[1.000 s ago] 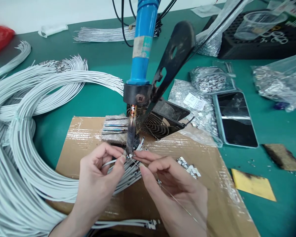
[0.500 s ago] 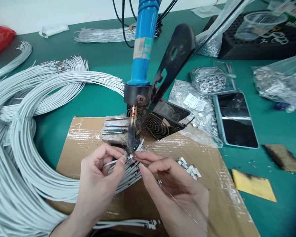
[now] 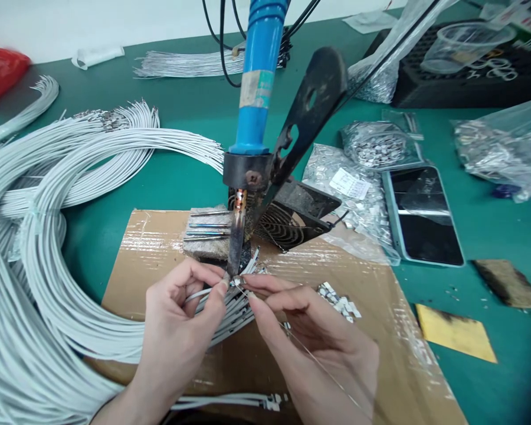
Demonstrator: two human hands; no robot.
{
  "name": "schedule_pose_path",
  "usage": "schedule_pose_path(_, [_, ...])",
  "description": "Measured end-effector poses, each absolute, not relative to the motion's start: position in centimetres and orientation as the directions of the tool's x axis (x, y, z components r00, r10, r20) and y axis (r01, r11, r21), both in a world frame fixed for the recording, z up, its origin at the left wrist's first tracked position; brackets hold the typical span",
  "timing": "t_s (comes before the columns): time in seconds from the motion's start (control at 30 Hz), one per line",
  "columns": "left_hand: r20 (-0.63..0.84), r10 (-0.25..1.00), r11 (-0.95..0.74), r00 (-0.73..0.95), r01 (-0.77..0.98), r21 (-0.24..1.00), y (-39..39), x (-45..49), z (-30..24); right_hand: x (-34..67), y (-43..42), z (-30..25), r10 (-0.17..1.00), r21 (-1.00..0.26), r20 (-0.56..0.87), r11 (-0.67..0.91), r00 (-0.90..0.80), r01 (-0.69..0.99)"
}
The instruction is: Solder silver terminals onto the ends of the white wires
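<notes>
A blue-handled soldering iron (image 3: 253, 106) is clamped in a black metal bracket (image 3: 307, 106), its tip pointing down. Just under the tip, my left hand (image 3: 179, 330) pinches a white cable (image 3: 198, 294) between thumb and fingers. A small shiny metal terminal (image 3: 236, 283) shows at the cable's end, close to the tip; whether they touch I cannot tell. My right hand (image 3: 314, 336) is closed on a thin solder wire (image 3: 312, 356), whose end reaches the terminal. The wire trails down across the palm. Below the fingers lie more white cable ends (image 3: 234, 321).
Coiled white cables (image 3: 39, 248) fill the left side. A cardboard sheet (image 3: 371, 330) lies under the hands, with loose metal terminals (image 3: 338, 302) on it. A black fan (image 3: 287, 221) stands behind the iron. Rightward are bags of metal parts (image 3: 378, 147), a phone (image 3: 425, 215) and a yellow sponge (image 3: 455, 332).
Both hands keep their grips. They and the terminal have shifted only slightly, down and to the right below the iron's tip.
</notes>
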State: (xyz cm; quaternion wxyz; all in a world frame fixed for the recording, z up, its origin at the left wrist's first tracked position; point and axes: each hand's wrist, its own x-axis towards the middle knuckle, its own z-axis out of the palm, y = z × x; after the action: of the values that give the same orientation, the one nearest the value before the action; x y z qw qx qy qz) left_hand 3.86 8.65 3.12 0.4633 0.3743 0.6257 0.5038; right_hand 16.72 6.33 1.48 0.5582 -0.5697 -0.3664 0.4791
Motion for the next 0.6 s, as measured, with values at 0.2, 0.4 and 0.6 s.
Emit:
schedule_pose_path(0.2, [-0.205,0.925,0.216,-0.320,0.000,0.976,8.6,4.1,3.2,16.6,6.3,1.3,0.954,-0.991,-0.106,-0.077,0.281,-0.113])
schedule_pose_path(0.4, [-0.164,0.960,0.180,-0.226,0.056,0.982,8.5,3.2,2.7,16.9,6.3,0.6,0.966,-1.000,0.002,0.009,0.258,-0.027])
schedule_pose_path(0.6, [-0.130,0.970,0.153,-0.206,0.099,0.983,8.5,2.8,2.5,16.7,6.2,0.3,0.959,-0.999,0.045,0.046,0.281,0.003])
